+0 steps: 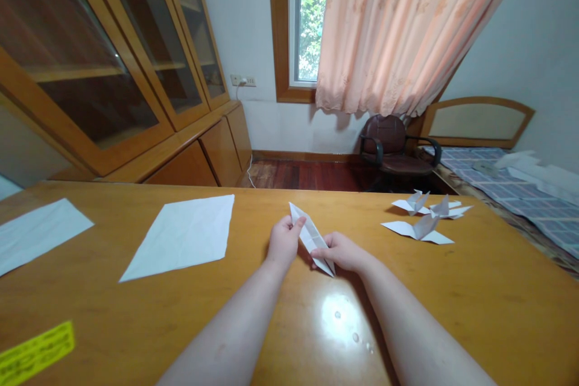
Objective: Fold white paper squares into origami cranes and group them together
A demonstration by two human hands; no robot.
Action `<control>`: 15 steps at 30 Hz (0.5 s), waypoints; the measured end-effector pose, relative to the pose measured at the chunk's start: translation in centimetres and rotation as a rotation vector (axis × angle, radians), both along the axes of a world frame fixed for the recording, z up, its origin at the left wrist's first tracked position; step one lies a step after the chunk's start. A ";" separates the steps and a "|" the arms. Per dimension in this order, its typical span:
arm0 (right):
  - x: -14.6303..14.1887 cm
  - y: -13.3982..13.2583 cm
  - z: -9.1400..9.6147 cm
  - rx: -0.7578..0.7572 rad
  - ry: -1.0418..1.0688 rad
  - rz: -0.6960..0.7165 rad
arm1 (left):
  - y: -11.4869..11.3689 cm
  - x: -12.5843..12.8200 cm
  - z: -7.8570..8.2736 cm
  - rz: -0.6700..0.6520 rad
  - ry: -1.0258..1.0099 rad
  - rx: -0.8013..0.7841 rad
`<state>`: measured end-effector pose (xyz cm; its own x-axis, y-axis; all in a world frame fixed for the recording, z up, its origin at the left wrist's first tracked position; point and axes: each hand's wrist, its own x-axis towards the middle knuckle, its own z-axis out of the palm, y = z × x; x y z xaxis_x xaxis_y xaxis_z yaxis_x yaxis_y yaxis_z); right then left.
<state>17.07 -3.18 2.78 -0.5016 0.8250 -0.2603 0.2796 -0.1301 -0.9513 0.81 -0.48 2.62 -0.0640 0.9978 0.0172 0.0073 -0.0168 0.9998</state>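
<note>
A folded piece of white paper (pixel 311 235), long and narrow with pointed ends, is held just above the table in front of me. My left hand (pixel 284 240) grips its upper left side, thumb on top. My right hand (pixel 338 251) pinches the lower right part, thumb on top and fingers partly hidden beneath. Several folded paper birds (pixel 420 230) with spread wings sit on the table to the right. To the left lies a flat white sheet of paper (pixel 183 234), and another sheet (pixel 40 232) is at the far left.
The wooden table (pixel 136 332) carries a yellow label with dark writing (pixel 38 353) at the near left. Beyond the table stand a glass-door cabinet (pixel 149 114), a brown armchair (pixel 389 148) and a bed (pixel 511 187). A pink curtain (pixel 398 30) hangs by the window.
</note>
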 end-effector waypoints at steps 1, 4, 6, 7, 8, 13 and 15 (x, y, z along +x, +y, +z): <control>0.0 0.0 0.1 0.003 -0.010 -0.002 | 0.1 -0.1 -0.1 0.024 0.004 0.017; -0.2 0.0 0.1 0.020 -0.013 -0.007 | 0.1 -0.6 -0.2 0.091 0.024 0.061; -0.3 0.1 0.0 0.035 -0.004 -0.014 | 0.1 -0.7 -0.1 0.142 0.029 0.089; -0.3 0.2 -0.1 0.039 -0.004 -0.018 | 0.1 -0.7 -0.1 0.168 0.021 0.101; -0.3 0.2 -0.1 0.041 -0.008 -0.023 | 0.1 -0.8 0.0 0.190 0.009 0.111; -0.5 0.2 0.0 0.039 -0.054 -0.032 | 0.0 -0.9 0.1 0.264 0.022 0.170; -0.6 0.2 0.3 0.040 -0.058 -0.037 | -0.1 -1.0 0.1 0.300 0.052 0.204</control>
